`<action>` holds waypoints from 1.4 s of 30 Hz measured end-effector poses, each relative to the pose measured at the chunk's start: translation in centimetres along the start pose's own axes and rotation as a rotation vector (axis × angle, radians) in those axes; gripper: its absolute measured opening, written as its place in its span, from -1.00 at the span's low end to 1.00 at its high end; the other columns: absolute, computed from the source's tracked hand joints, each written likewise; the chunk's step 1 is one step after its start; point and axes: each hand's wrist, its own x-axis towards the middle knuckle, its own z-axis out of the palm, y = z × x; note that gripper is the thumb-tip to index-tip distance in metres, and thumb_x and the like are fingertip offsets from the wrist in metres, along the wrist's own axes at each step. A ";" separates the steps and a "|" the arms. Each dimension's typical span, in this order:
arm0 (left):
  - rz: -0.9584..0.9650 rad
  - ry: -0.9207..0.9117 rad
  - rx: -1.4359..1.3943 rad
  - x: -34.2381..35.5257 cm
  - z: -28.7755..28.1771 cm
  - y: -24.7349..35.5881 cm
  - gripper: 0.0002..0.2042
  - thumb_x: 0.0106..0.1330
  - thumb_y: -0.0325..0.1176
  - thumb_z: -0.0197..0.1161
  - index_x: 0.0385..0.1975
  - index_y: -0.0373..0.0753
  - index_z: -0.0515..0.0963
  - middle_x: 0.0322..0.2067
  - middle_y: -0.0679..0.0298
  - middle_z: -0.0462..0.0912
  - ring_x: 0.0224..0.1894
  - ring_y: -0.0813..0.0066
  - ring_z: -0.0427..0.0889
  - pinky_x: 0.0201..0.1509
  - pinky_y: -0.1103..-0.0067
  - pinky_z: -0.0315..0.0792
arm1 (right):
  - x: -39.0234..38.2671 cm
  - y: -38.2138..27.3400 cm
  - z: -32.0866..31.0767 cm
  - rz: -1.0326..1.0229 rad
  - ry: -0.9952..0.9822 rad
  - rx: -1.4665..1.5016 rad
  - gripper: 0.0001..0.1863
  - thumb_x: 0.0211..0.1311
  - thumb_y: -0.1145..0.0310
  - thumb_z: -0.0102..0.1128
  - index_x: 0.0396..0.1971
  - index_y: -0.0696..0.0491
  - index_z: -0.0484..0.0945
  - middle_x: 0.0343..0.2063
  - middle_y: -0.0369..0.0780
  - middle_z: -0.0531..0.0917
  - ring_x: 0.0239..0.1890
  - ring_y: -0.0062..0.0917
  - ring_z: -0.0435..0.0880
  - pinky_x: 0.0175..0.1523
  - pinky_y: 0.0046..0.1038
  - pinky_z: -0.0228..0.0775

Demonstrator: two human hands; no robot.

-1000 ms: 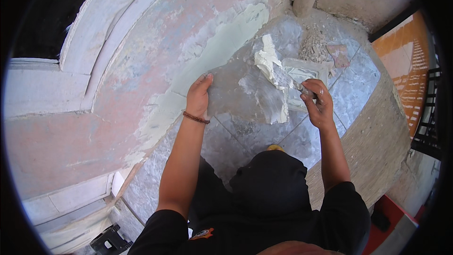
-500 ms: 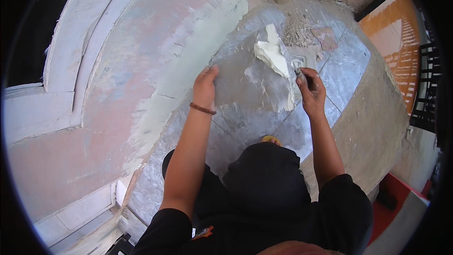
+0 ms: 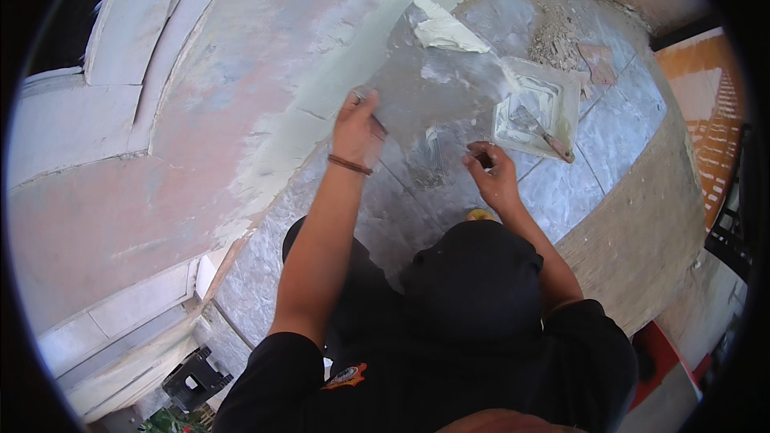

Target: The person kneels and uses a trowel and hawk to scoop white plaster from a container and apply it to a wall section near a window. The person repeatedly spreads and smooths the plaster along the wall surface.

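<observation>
My left hand (image 3: 358, 132) grips the left edge of a grey, smeared flat board (image 3: 429, 88), its fingertips partly blurred. A thick white lump of putty (image 3: 441, 28) sits on the board's upper part. My right hand (image 3: 491, 172) is below the board's right part, loosely curled with thumb and forefinger apart and nothing visible in it. Just above it, a translucent square tray (image 3: 569, 100) smeared with white paste holds a putty knife (image 3: 545, 135), its handle lying toward the lower right rim.
A patched pink-and-white wall (image 3: 200, 128) runs along the left. Grey floor tiles (image 3: 597, 144) carry rubble (image 3: 553, 32) and a pinkish fragment (image 3: 597, 62) behind the tray. A rough concrete strip (image 3: 642, 248) runs along the right. A black plastic object (image 3: 192, 377) is at lower left.
My right hand has let go of the putty knife, now lying in the tray, and moved down-left. The board, in my left hand, has shifted up-left, showing more of the tray.
</observation>
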 end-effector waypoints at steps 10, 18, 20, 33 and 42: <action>-0.152 -0.127 0.018 -2.6 5.3 -8.1 -0.59 0.34 -0.54 0.15 0.18 -0.34 0.28 -0.03 0.11 0.53 -0.03 0.32 0.60 -0.08 0.39 0.59 | 2.7 0.8 2.4 0.058 0.234 0.863 -0.48 0.20 0.49 0.25 0.16 0.20 0.34 0.00 -0.18 0.55 0.08 -0.39 0.51 0.24 -0.35 0.28; -0.113 -0.181 0.475 -1.2 8.9 -10.5 -0.76 0.40 -0.43 0.16 -0.03 -0.43 0.46 -0.25 0.16 0.61 -0.27 0.39 0.67 -0.27 0.51 0.60 | 4.8 3.7 -2.4 -0.092 0.322 0.234 -0.65 0.35 0.30 -0.05 0.04 0.17 0.41 -0.06 -0.14 0.58 -0.07 -0.29 0.62 -0.06 -0.31 0.52; -0.126 -0.180 0.543 -0.6 10.0 -10.7 -0.78 0.41 -0.42 0.16 -0.05 -0.41 0.48 -0.28 0.18 0.63 -0.31 0.43 0.67 -0.29 0.54 0.58 | 5.8 1.5 -4.0 0.051 0.258 0.838 -0.70 0.33 0.39 0.01 0.00 0.18 0.42 -0.11 -0.11 0.58 -0.07 -0.26 0.61 -0.10 -0.29 0.54; 1.009 0.500 1.358 -10.7 -0.7 17.4 -0.82 0.36 -0.67 0.10 -0.10 -0.40 0.56 -0.11 0.11 0.61 -0.17 0.44 0.63 -0.12 0.61 0.55 | 20.2 -2.5 -9.9 0.189 0.381 1.006 -0.65 0.33 0.51 -0.04 0.04 0.38 0.25 0.01 0.02 0.44 0.00 -0.09 0.57 0.05 -0.01 0.65; 1.706 0.910 2.433 -21.1 -4.3 34.1 -0.70 0.42 -0.38 0.20 0.06 -0.35 0.43 0.08 0.01 0.52 0.18 0.15 0.47 0.22 0.30 0.39 | 24.8 -0.2 -8.5 0.310 0.377 0.889 -0.67 0.29 0.54 -0.05 0.01 0.36 0.31 -0.02 0.02 0.47 -0.01 -0.13 0.58 -0.01 -0.10 0.67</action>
